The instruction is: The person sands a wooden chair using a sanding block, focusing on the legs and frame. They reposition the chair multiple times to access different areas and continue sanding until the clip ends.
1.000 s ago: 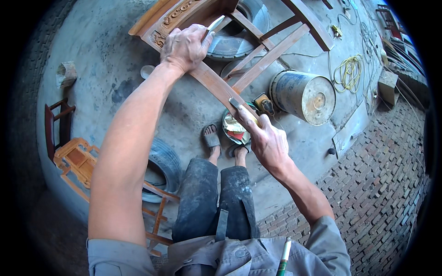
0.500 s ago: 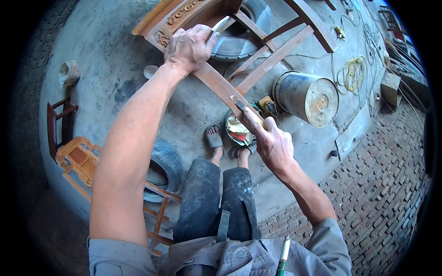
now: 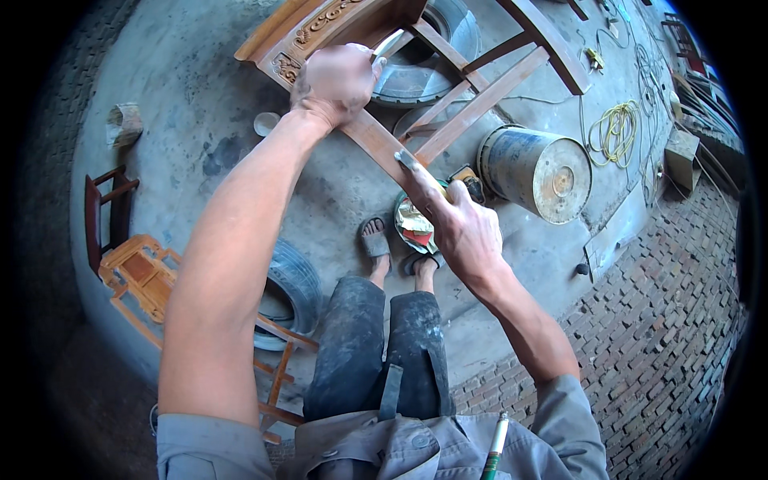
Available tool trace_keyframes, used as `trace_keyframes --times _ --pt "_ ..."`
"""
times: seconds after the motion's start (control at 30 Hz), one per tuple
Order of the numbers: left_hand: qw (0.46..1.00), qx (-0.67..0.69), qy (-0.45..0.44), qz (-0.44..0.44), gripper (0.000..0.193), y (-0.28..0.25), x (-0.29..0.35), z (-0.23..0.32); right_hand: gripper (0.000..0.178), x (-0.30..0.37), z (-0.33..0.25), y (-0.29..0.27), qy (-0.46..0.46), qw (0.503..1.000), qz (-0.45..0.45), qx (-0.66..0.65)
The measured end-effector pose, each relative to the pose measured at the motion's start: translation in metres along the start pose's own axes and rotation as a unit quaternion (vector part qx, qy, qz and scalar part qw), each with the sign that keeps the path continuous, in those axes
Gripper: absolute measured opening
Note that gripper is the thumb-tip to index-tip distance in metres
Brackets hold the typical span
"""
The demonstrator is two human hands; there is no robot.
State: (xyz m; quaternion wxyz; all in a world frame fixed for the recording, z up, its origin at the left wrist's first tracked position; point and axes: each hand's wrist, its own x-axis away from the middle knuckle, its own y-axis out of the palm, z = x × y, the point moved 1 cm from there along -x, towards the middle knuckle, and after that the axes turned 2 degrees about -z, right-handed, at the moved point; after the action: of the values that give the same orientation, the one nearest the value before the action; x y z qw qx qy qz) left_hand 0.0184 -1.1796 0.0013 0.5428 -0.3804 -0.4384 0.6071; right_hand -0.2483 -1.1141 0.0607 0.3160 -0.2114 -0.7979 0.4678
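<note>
A carved wooden chair (image 3: 380,146) lies tipped over a tyre, one leg slanting toward me. My left hand (image 3: 340,80), blurred, is closed at the upper part of this leg, beside the carved panel. From between its thumb and fingers sticks a thin, flat, pale-edged piece (image 3: 389,45); its kind is not clear. My right hand (image 3: 468,236) grips a small scraper (image 3: 406,160) with a yellowish handle, index finger stretched along it. The scraper's dark blade touches the face of the leg, below where a crossbar joins.
A large tyre (image 3: 432,80) is under the chair. A bucket of scraps (image 3: 414,224) stands by my feet, a yellow tool beside it. To the right are a big pail (image 3: 536,172) and coiled yellow cord (image 3: 614,132). Left are another chair (image 3: 144,272) and a tyre (image 3: 296,288).
The scraper in my right hand has slid a short way up the leg, over a spot where a whitish patch showed. My left hand keeps its place on the chair.
</note>
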Motion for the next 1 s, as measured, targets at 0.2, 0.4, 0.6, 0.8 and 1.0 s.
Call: trace_keyframes --times 0.2,0.4,0.6,0.8,1.0 --pt "0.999 0.005 0.032 0.034 0.036 -0.001 0.002 -0.002 0.072 0.038 0.008 -0.004 0.001 0.999 -0.038 -0.021" --pt "0.996 0.011 0.054 0.063 0.036 0.004 0.003 -0.005 0.074 0.033 0.004 -0.004 0.016 0.998 -0.065 -0.003" --pt "0.997 0.007 0.043 0.059 0.035 0.003 0.003 -0.005 0.074 0.035 0.004 -0.003 0.012 0.999 -0.045 -0.003" --pt "0.997 0.011 0.045 0.067 0.032 0.005 0.003 -0.005 0.078 0.041 0.005 -0.005 0.012 0.999 -0.046 -0.017" --pt "0.998 0.005 0.037 0.045 0.036 0.002 0.003 -0.001 0.08 0.041 0.004 -0.003 0.015 0.999 -0.044 -0.029"
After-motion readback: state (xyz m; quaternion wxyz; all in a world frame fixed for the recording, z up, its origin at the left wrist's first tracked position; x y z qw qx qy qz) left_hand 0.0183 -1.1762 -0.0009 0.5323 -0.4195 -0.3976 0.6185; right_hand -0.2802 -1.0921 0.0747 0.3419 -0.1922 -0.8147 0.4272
